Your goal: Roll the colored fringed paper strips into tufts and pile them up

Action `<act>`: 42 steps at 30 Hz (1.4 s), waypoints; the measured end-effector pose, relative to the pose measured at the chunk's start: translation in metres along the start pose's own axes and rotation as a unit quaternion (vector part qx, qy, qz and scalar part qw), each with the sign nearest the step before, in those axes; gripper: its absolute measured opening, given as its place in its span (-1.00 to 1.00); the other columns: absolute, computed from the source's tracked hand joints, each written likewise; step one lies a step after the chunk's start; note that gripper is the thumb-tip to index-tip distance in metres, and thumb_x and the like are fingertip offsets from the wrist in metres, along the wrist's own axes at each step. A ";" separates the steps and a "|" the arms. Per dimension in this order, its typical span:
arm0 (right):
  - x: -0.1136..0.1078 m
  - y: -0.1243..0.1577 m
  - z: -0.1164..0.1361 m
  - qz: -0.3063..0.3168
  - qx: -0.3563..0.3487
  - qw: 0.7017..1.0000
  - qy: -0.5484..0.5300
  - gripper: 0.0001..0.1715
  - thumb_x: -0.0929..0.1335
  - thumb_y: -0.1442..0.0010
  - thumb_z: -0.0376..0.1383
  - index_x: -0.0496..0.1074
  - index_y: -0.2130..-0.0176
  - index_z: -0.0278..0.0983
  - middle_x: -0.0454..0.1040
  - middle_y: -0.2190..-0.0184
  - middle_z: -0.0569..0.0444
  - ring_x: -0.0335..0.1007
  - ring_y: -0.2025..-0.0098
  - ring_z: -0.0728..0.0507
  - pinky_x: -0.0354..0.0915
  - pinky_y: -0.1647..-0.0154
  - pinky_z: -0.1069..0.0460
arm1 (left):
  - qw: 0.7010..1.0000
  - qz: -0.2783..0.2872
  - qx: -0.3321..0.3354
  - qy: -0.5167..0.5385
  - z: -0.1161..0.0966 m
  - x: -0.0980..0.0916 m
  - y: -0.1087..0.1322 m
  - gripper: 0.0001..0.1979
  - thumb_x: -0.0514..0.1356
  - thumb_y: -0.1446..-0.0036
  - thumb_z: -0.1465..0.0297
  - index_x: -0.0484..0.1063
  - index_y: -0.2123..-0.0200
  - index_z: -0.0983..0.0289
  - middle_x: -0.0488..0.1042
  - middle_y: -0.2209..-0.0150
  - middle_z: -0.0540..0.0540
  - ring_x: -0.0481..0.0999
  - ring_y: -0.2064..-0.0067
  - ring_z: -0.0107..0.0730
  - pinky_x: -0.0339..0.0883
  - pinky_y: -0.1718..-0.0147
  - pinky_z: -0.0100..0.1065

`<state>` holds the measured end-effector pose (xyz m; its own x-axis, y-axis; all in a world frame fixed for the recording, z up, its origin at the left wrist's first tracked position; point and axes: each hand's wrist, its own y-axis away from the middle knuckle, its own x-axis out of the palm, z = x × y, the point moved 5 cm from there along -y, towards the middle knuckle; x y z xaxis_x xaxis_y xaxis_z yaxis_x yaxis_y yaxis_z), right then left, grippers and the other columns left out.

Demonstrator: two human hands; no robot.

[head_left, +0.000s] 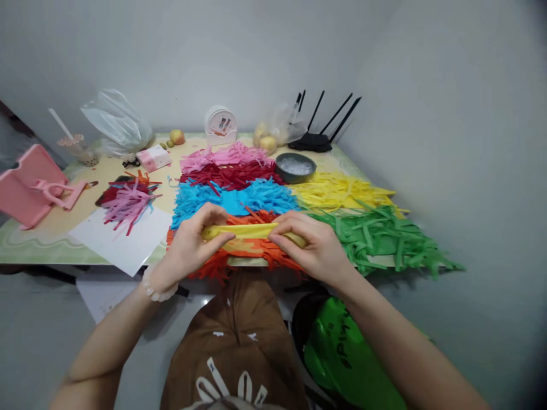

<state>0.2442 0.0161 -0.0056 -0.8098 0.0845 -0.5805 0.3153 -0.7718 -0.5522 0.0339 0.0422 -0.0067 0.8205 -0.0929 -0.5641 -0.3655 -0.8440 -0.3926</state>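
Note:
A folded yellow paper strip (250, 230) is stretched level between my two hands near the table's front edge. My left hand (199, 239), with a pale bracelet at the wrist, pinches its left end between thumb and fingers. At the other end, my right hand (305, 239) grips the strip with thumb and fingertips. Beneath them lies orange fringed paper (213, 266), partly covered by my hands. Just beyond is blue fringed paper (239, 199), then dark red fringed paper (231, 176) and pink fringed paper (231, 156).
Yellow fringed paper (342, 191) and green fringed paper (384, 236) spread to the right. A dark bowl (294, 176) and a black router (311, 141) stand behind. On the left are a white sheet (123, 245), loose coloured strips (130, 202), a pink stand (34, 188) and a drink cup (85, 154).

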 end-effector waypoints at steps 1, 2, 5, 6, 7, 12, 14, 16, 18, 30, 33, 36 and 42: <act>0.001 0.001 -0.001 -0.003 0.014 1.000 0.015 -0.92 0.34 -0.27 -0.29 0.45 0.24 -0.21 0.57 0.27 -0.01 0.50 0.23 -0.15 0.38 0.17 -0.02 | 1.000 0.010 0.004 -0.008 -0.001 0.001 0.000 -0.77 0.27 -0.16 0.31 0.44 0.13 0.26 0.55 0.23 0.07 0.50 0.25 -0.35 0.31 0.22 -0.39; 0.002 0.001 -0.001 -0.005 0.028 0.999 0.029 -0.87 0.33 -0.27 -0.29 0.45 0.15 -0.21 0.57 0.20 -0.02 0.51 0.18 -0.17 0.38 0.15 -0.03 | 1.000 0.023 0.006 -0.017 -0.002 0.002 0.000 -0.77 0.25 -0.19 0.32 0.45 0.09 0.25 0.57 0.18 0.10 0.52 0.20 -0.32 0.32 0.18 -0.37; 0.003 0.002 -0.002 -0.009 0.054 0.998 0.043 -0.83 0.32 -0.26 -0.32 0.45 0.12 -0.21 0.57 0.17 -0.03 0.51 0.14 -0.19 0.38 0.12 -0.05 | 0.999 0.043 0.001 -0.032 -0.003 0.003 -0.001 -0.88 0.21 -0.23 0.33 0.48 0.24 0.26 0.59 0.23 0.09 0.54 0.23 -0.31 0.32 0.20 -0.36; 0.003 0.002 -0.002 -0.010 0.062 0.997 0.036 -0.88 0.32 -0.26 -0.32 0.46 0.19 -0.21 0.57 0.22 -0.01 0.51 0.17 -0.19 0.37 0.14 -0.05 | 0.999 0.045 -0.004 -0.028 -0.003 0.002 -0.001 -0.88 0.20 -0.23 0.33 0.47 0.30 0.27 0.59 0.28 0.08 0.53 0.26 -0.33 0.32 0.24 -0.37; 0.003 0.002 -0.002 -0.013 0.075 0.997 0.024 -0.93 0.33 -0.25 -0.32 0.45 0.25 -0.22 0.57 0.27 0.01 0.50 0.21 -0.18 0.37 0.17 -0.04 | 0.999 0.048 -0.012 -0.016 -0.003 0.001 -0.002 -0.86 0.21 -0.22 0.33 0.45 0.34 0.27 0.57 0.32 0.06 0.51 0.30 -0.35 0.31 0.28 -0.38; 0.004 0.005 -0.008 -0.031 0.172 0.975 -0.134 -0.87 0.39 -0.21 -0.21 0.43 0.32 -0.23 0.55 0.39 0.08 0.50 0.40 -0.10 0.39 0.37 0.03 | 0.968 0.092 -0.098 0.210 0.004 0.007 0.001 -0.78 0.24 -0.20 0.26 0.29 0.35 0.25 0.54 0.44 0.02 0.55 0.39 -0.37 0.40 0.36 -0.39; 0.007 0.007 -0.011 -0.046 0.196 0.957 -0.209 -0.84 0.42 -0.18 -0.18 0.48 0.29 -0.23 0.55 0.43 0.09 0.49 0.46 -0.08 0.41 0.42 0.04 | 0.942 0.094 -0.135 0.293 0.008 0.011 0.003 -0.78 0.26 -0.19 0.25 0.33 0.29 0.27 0.54 0.46 0.00 0.56 0.44 -0.39 0.43 0.39 -0.39; 0.012 0.009 -0.015 -0.060 0.210 0.940 -0.261 -0.83 0.44 -0.15 -0.18 0.55 0.26 -0.22 0.57 0.45 0.10 0.51 0.46 -0.07 0.44 0.41 0.04 | 0.930 0.078 -0.145 0.329 0.011 0.012 0.004 -0.78 0.28 -0.17 0.27 0.43 0.23 0.30 0.54 0.46 0.02 0.55 0.44 -0.41 0.43 0.39 -0.40; 0.017 0.011 -0.019 -0.072 0.213 0.929 -0.294 -0.86 0.44 -0.14 -0.22 0.59 0.28 -0.21 0.57 0.48 0.10 0.50 0.46 -0.07 0.44 0.41 0.04 | 0.923 0.064 -0.138 0.353 0.014 0.012 0.004 -0.80 0.30 -0.15 0.31 0.53 0.22 0.33 0.56 0.45 0.06 0.55 0.42 -0.42 0.42 0.37 -0.42; 0.016 -0.001 -0.007 -0.045 0.090 0.976 -0.192 -0.84 0.36 -0.17 -0.31 0.58 0.37 -0.22 0.62 0.35 0.02 0.52 0.32 -0.12 0.43 0.27 -0.01 | 0.922 0.030 -0.143 0.360 0.018 0.008 0.006 -0.86 0.27 -0.11 0.34 0.46 0.39 0.31 0.50 0.50 0.03 0.52 0.37 -0.38 0.40 0.29 -0.37; 0.017 0.001 -0.005 -0.048 0.086 0.986 -0.135 -0.86 0.39 -0.20 -0.28 0.53 0.40 -0.22 0.60 0.39 0.04 0.52 0.32 -0.13 0.42 0.24 -0.01 | 0.963 0.035 -0.106 0.245 0.015 0.006 0.006 -0.78 0.26 -0.15 0.29 0.39 0.45 0.29 0.48 0.47 0.03 0.49 0.37 -0.39 0.36 0.30 -0.38; 0.019 0.005 -0.006 -0.057 0.101 0.991 -0.061 -0.88 0.38 -0.24 -0.27 0.53 0.21 -0.22 0.63 0.26 0.02 0.55 0.23 -0.16 0.41 0.19 -0.02 | 0.994 -0.007 -0.050 0.093 0.009 0.000 0.005 -0.77 0.27 -0.15 0.31 0.33 0.46 0.27 0.47 0.45 0.02 0.44 0.40 -0.43 0.30 0.35 -0.41; 0.020 0.006 -0.005 -0.060 0.099 0.993 -0.004 -0.90 0.36 -0.27 -0.30 0.51 0.22 -0.22 0.61 0.24 0.00 0.55 0.18 -0.18 0.39 0.13 -0.06 | 0.999 0.031 0.008 -0.017 0.003 0.003 0.006 -0.87 0.19 -0.25 0.38 0.50 0.17 0.25 0.61 0.19 0.10 0.57 0.23 -0.36 0.35 0.17 -0.39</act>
<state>0.2326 0.0163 -0.0233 -0.8395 0.1787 -0.5132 0.1142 -0.8653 -0.4881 0.0329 0.0387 -0.0134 0.7802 -0.1271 -0.6125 -0.4228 -0.8288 -0.3666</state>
